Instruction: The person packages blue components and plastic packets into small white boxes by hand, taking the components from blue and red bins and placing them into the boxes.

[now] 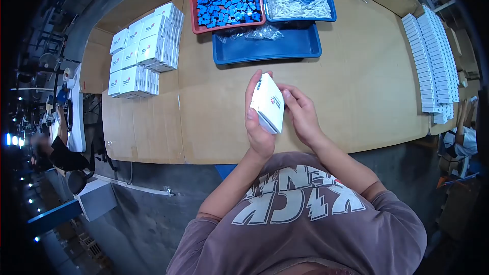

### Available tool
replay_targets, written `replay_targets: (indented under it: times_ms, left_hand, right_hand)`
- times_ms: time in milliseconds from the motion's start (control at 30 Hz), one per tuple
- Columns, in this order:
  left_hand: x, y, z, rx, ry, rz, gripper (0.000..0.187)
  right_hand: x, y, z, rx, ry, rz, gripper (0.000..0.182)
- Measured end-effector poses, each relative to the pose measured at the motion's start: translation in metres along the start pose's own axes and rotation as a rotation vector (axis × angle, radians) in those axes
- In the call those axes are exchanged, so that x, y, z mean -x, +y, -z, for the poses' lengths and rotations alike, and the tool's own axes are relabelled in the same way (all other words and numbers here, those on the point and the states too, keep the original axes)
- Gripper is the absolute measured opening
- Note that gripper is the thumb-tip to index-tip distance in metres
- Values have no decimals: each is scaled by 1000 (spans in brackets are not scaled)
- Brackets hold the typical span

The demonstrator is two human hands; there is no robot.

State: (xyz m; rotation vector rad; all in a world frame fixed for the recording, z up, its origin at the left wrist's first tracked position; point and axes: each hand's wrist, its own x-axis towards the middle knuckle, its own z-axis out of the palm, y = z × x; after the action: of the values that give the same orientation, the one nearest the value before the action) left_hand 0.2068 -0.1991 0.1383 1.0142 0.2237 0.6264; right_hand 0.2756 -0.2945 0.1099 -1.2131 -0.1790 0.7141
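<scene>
A small white box (271,104) with a printed logo is held tilted in front of my chest, above the cardboard-covered table (219,117). My left hand (259,127) is wrapped round its left side, thumb on the near face and fingertips at the top edge. At the box's right edge is my right hand (300,112), its thumb and fingers bent beside the box; whether it grips the box is hard to tell. Beyond my hands lies a blue tray (267,53) with clear plastic bags in it.
Stacked white boxes (137,56) stand at the left, tall rows of white boxes (433,61) at the right. A red tray (229,28) holds blue pieces; a blue tray (300,19) holds white sticks. People (69,153) sit at far left and far right (461,140).
</scene>
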Motion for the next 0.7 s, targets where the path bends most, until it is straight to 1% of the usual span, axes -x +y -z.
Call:
replay_targets:
  times_ms: [33, 67, 167, 233, 267, 333, 433, 467, 500, 633, 700]
  left_hand:
    - [-1, -1, 0, -44, -16, -23, 87]
    - [0, -2, 0, -87, -29, -44, 87]
    - [4, -4, -1, 11, -90, -7, 91]
    - [5, -12, 2, -80, -133, -56, 93]
    - [7, -16, 3, -125, -152, -78, 94]
    - [7, -14, 1, -185, -118, -93, 95]
    - [3, -13, 1, -283, -108, -140, 95]
    - [2, -12, 1, -316, -112, -158, 95]
    - [1, -10, 2, -380, -133, -114, 102]
    - [-4, -22, 16, -428, -157, -116, 103]
    - [-3, -24, 16, -510, -130, -201, 95]
  right_hand:
    - [-2, 5, 10, -200, -92, -154, 37]
    - [0, 8, 15, -275, -128, -183, 38]
    - [2, 16, 22, -462, -227, -240, 40]
    - [2, 21, 24, -536, -275, -237, 41]
    - [3, 22, 26, -512, -259, -255, 40]
    - [0, 16, 24, -467, -235, -282, 39]
    - [-6, 7, 25, -252, -134, -265, 39]
    - [-6, 0, 25, -244, -115, -253, 39]
    - [-2, -12, 21, -237, -95, -244, 39]
    - [12, -43, 2, -113, -58, -243, 45]
    - [18, -43, -11, -51, -66, -169, 50]
